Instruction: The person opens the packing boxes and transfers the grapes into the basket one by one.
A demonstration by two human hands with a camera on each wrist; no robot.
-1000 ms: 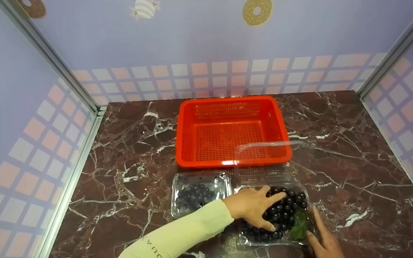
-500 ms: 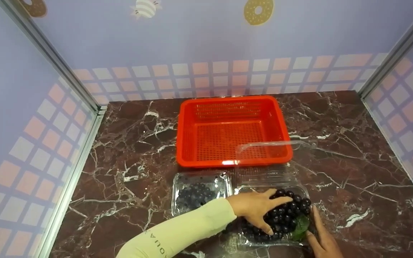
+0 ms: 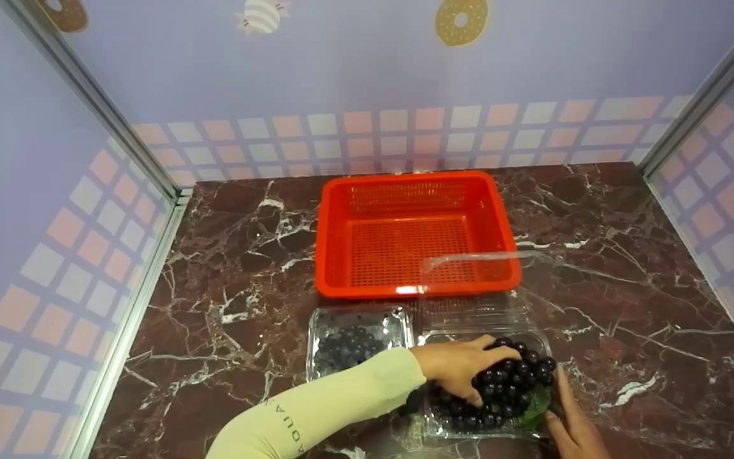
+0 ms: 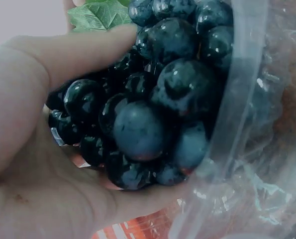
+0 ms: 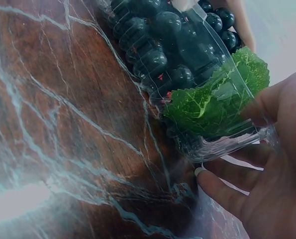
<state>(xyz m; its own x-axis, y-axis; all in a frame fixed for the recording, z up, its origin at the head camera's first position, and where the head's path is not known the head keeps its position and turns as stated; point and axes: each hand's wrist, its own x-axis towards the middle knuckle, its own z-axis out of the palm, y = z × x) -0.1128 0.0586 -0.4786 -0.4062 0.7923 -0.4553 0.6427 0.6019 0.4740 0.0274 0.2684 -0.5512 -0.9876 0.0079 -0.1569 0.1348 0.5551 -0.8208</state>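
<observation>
A bunch of dark grapes with a green leaf lies in an open clear plastic clamshell container. My left hand reaches across from the left and grips the bunch, its thumb and fingers spread around the grapes in the left wrist view. Part of the bunch is hidden under the palm. At the container's right side, my right hand holds the wall. In the right wrist view its thumb is by the leaf and the other fingers are below the plastic edge.
Behind stands a red plastic basket with nothing in it. The container's clear lid is raised and overlaps the basket's front in the head view. A lidded clear container of smaller dark fruit sits left, partly behind the sleeve.
My left hand and the grapes have shifted slightly to the right, and the bunch sits nearer the container's right wall. The right hand has stayed in place.
</observation>
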